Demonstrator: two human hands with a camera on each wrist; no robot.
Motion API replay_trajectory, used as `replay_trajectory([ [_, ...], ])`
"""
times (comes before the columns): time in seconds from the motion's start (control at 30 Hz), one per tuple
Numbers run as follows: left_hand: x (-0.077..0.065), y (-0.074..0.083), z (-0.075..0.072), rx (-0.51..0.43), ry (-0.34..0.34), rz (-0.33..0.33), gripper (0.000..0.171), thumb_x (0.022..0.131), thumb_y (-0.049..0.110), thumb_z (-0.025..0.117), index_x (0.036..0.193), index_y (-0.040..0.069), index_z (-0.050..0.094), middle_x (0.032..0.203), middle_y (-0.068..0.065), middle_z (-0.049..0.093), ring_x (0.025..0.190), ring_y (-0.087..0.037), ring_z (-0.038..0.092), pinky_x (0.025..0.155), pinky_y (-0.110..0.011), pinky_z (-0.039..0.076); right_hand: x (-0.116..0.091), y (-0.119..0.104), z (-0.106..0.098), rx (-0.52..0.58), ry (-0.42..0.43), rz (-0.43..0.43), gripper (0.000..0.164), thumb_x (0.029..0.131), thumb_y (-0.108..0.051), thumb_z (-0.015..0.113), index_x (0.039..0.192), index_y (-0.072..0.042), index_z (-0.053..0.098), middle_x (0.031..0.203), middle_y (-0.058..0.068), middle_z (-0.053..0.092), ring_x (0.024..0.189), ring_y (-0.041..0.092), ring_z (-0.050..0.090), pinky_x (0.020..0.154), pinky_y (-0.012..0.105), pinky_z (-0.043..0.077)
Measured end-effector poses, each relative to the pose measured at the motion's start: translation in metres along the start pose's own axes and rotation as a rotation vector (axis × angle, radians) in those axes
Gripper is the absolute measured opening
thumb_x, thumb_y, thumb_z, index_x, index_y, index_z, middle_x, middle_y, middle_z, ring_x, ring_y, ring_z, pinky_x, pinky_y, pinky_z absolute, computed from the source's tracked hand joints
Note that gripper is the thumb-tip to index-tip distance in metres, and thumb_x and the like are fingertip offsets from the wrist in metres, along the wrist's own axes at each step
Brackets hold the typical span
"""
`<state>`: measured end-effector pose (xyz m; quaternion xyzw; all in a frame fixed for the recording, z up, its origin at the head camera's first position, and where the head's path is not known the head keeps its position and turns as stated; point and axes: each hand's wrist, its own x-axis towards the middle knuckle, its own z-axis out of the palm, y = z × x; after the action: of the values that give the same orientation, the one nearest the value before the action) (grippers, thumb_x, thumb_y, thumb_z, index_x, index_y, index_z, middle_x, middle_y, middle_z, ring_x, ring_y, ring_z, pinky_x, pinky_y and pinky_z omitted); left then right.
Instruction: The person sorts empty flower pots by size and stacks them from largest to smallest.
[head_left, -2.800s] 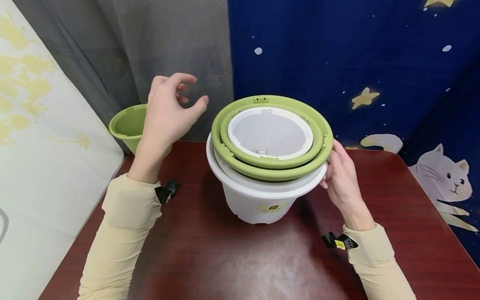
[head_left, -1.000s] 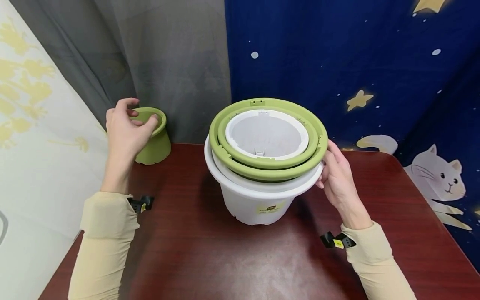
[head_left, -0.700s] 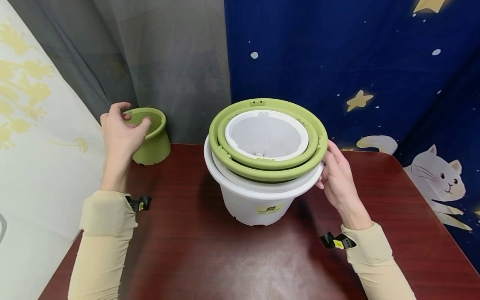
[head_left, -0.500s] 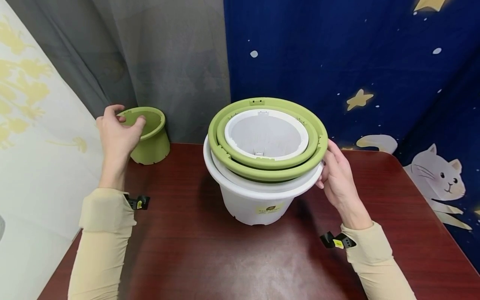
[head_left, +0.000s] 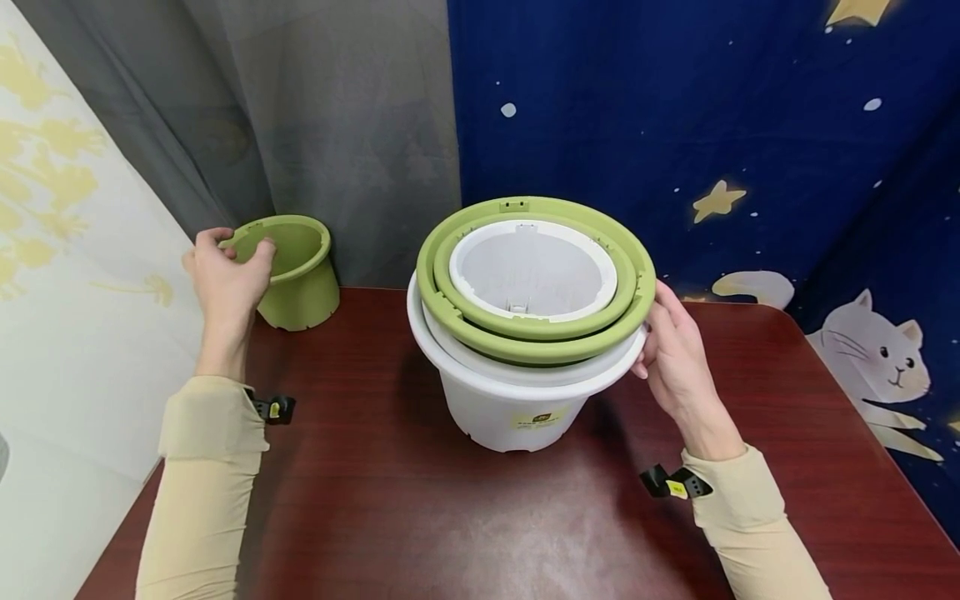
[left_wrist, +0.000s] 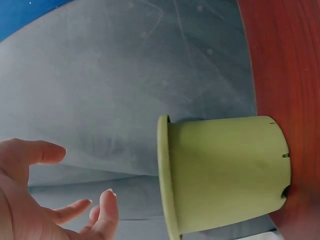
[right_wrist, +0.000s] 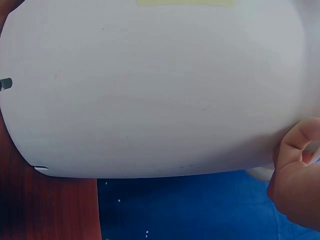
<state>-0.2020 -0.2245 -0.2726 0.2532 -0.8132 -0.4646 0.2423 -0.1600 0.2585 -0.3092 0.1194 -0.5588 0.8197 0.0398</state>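
Observation:
A small green flowerpot [head_left: 303, 296] stands upright at the back left of the table. My left hand [head_left: 228, 279] hovers beside its rim with thumb and fingers spread; the left wrist view shows a gap between the fingertips and the pot [left_wrist: 225, 172]. At the middle stands a large white flowerpot [head_left: 487, 408] with a yellow label. Nested inside it are green-rimmed pots [head_left: 540, 346] and, innermost, a smaller white pot [head_left: 536, 267]. My right hand [head_left: 682, 358] grips the large white pot's rim on the right, fingers curled under it in the right wrist view.
The dark red wooden table [head_left: 420, 525] carries the pots. Behind it hang a grey curtain [head_left: 360, 125] and a blue curtain [head_left: 600, 100] with stars and a cat. A white patterned panel [head_left: 75, 350] borders the left side.
My left hand has come down from above the table and moved left to the small green flowerpot, drifting slightly lower and left lately. The right hand and nested pots stay put.

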Motion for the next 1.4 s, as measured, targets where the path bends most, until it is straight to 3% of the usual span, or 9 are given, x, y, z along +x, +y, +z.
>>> replay_trajectory([
  [0.53, 0.015, -0.023, 0.002, -0.101, -0.017, -0.143, 0.061, 0.093, 0.035, 0.059, 0.143, 0.011, 0.035, 0.103, 0.009, 0.027, 0.089, -0.003, 0.036, 0.086, -0.021, 0.036, 0.0, 0.0, -0.001, 0.004, -0.005, -0.003, 0.031, 0.108, -0.008, 0.038, 0.135, -0.008, 0.052, 0.064, 0.002, 0.057, 0.039, 0.01, 0.044, 0.037, 0.018, 0.031],
  [0.63, 0.018, -0.03, 0.003, -0.148, -0.01, -0.181, 0.059, 0.094, 0.032, 0.06, 0.142, 0.01, 0.034, 0.105, 0.007, 0.028, 0.084, -0.004, 0.039, 0.077, -0.018, 0.041, 0.0, 0.0, 0.0, 0.008, -0.002, 0.001, 0.031, 0.108, -0.008, 0.038, 0.136, -0.008, 0.053, 0.065, 0.002, 0.058, 0.039, 0.009, 0.045, 0.037, 0.017, 0.032],
  [0.77, 0.022, -0.038, 0.005, -0.253, 0.001, -0.236, 0.057, 0.093, 0.025, 0.062, 0.14, 0.009, 0.034, 0.119, 0.002, 0.029, 0.066, -0.004, 0.046, 0.057, -0.014, 0.045, 0.0, 0.0, 0.0, 0.013, 0.002, 0.006, 0.031, 0.108, -0.008, 0.039, 0.136, -0.008, 0.053, 0.066, 0.003, 0.059, 0.039, 0.009, 0.045, 0.037, 0.017, 0.032],
  [0.87, 0.024, -0.042, 0.005, -0.333, 0.0, -0.274, 0.058, 0.092, 0.021, 0.062, 0.14, 0.009, 0.032, 0.129, -0.003, 0.026, 0.06, -0.006, 0.047, 0.049, -0.015, 0.044, 0.0, 0.0, 0.0, 0.012, 0.002, 0.004, 0.03, 0.108, -0.008, 0.039, 0.134, -0.008, 0.054, 0.065, 0.003, 0.059, 0.039, 0.009, 0.045, 0.037, 0.017, 0.031],
  [1.03, 0.027, -0.049, 0.005, -0.404, -0.006, -0.329, 0.053, 0.093, 0.018, 0.061, 0.135, 0.014, 0.03, 0.136, -0.005, 0.021, 0.066, -0.009, 0.046, 0.045, -0.016, 0.043, -0.001, 0.0, 0.0, 0.002, 0.0, 0.001, 0.03, 0.108, -0.008, 0.039, 0.134, -0.008, 0.054, 0.064, 0.003, 0.057, 0.039, 0.01, 0.044, 0.037, 0.017, 0.031],
  [1.17, 0.029, -0.053, 0.006, -0.459, -0.022, -0.348, 0.052, 0.094, 0.014, 0.059, 0.134, 0.015, 0.026, 0.139, -0.005, 0.018, 0.056, -0.006, 0.045, 0.043, -0.017, 0.041, -0.001, 0.0, 0.0, 0.001, 0.005, 0.0, 0.03, 0.108, -0.007, 0.038, 0.134, -0.008, 0.054, 0.063, 0.003, 0.056, 0.039, 0.01, 0.043, 0.037, 0.017, 0.031],
  [1.4, 0.032, -0.062, 0.008, -0.518, -0.012, -0.369, 0.051, 0.09, 0.009, 0.058, 0.13, 0.012, 0.026, 0.113, 0.0, 0.033, 0.046, -0.005, 0.047, 0.04, -0.019, 0.042, -0.001, 0.0, -0.001, 0.004, -0.006, -0.002, 0.029, 0.109, -0.009, 0.039, 0.134, -0.007, 0.053, 0.063, 0.003, 0.055, 0.039, 0.011, 0.043, 0.037, 0.018, 0.032],
])
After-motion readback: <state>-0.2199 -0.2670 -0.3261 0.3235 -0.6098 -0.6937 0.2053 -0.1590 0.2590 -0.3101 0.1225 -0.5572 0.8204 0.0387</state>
